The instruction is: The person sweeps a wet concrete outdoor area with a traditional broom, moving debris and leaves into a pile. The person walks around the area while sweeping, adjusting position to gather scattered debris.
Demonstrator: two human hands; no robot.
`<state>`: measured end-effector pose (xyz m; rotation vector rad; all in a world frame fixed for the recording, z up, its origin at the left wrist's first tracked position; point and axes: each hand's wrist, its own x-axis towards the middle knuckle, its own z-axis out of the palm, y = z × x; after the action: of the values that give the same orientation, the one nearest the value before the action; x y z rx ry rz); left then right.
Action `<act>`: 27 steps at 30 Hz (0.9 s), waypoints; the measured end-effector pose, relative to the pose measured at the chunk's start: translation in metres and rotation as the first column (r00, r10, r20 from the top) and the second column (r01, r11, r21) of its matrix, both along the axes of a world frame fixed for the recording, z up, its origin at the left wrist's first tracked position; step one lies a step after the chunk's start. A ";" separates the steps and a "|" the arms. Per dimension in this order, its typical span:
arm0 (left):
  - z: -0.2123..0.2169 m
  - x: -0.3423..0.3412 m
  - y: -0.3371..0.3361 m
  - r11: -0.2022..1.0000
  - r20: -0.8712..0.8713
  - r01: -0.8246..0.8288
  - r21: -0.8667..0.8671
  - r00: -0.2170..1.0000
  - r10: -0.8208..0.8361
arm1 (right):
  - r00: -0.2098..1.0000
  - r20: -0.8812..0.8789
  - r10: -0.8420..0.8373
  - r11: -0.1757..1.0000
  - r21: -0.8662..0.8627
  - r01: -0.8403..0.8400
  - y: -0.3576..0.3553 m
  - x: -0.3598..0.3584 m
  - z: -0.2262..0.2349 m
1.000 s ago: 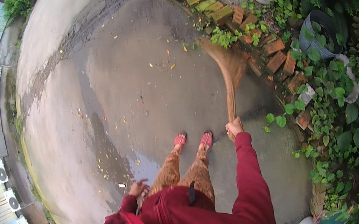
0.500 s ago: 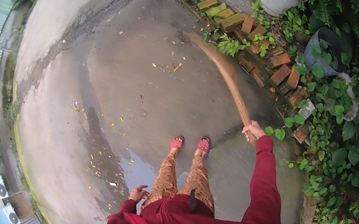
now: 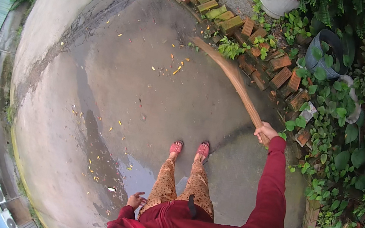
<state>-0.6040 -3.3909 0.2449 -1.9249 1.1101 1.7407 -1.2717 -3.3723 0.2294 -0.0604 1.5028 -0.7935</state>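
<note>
Swung left, the stick broom [image 3: 229, 71] was gripped by the right hand [image 3: 266, 130]; left hand [image 3: 135, 199] hung open over wet, bumpy concrete [image 3: 113, 92]

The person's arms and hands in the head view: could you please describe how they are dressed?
Both arms wear long, dark red sleeves reaching the wrists. The right hand and the left hand are bare, without gloves. No rings, watch or bracelets can be made out at this size.
</note>
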 end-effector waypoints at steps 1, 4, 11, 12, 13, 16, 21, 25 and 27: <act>-0.008 0.006 0.000 0.999 -0.010 0.034 0.011 0.999 -0.034 | 1.000 -0.021 0.005 1.000 -0.024 -0.006 -0.008 0.000 -0.018; -0.012 -0.001 -0.007 0.894 0.064 0.422 -0.150 0.907 -0.417 | 0.999 -0.033 0.009 0.997 0.080 -0.007 -0.069 0.033 -0.111; 0.003 -0.034 -0.038 0.968 -0.082 0.202 -0.147 0.973 -0.215 | 0.959 0.218 0.180 0.977 -0.150 -0.149 -0.009 0.019 -0.050; -0.002 -0.039 -0.040 0.980 -0.106 0.158 -0.122 0.979 -0.171 | 0.954 0.234 0.188 0.981 -0.094 -0.171 0.021 0.017 -0.031; -0.008 -0.044 -0.042 0.989 -0.124 0.110 -0.100 0.985 -0.122 | 0.974 0.202 0.098 0.995 -0.047 -0.090 0.059 0.027 -0.029; -0.016 -0.056 -0.034 0.996 -0.123 0.059 -0.070 0.990 -0.067 | 0.990 0.144 -0.007 0.999 0.045 0.000 0.134 0.084 0.031; -0.017 -0.072 -0.016 0.914 -0.023 0.384 -0.132 0.921 -0.390 | 0.956 0.042 -0.291 0.954 0.084 0.287 0.144 0.161 0.055; -0.020 -0.074 -0.020 0.988 -0.150 0.143 -0.064 0.977 -0.151 | 0.765 0.109 -0.635 0.771 0.038 0.635 0.048 0.171 -0.054; -0.030 -0.071 -0.021 0.991 -0.129 0.119 -0.056 0.984 -0.125 | 0.844 0.057 -0.533 0.843 0.129 0.523 0.012 0.196 -0.135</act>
<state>-0.6749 -3.4121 0.2153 -1.7492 1.2988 1.8109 -1.0759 -3.3607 0.0946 0.4909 1.4872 -1.1347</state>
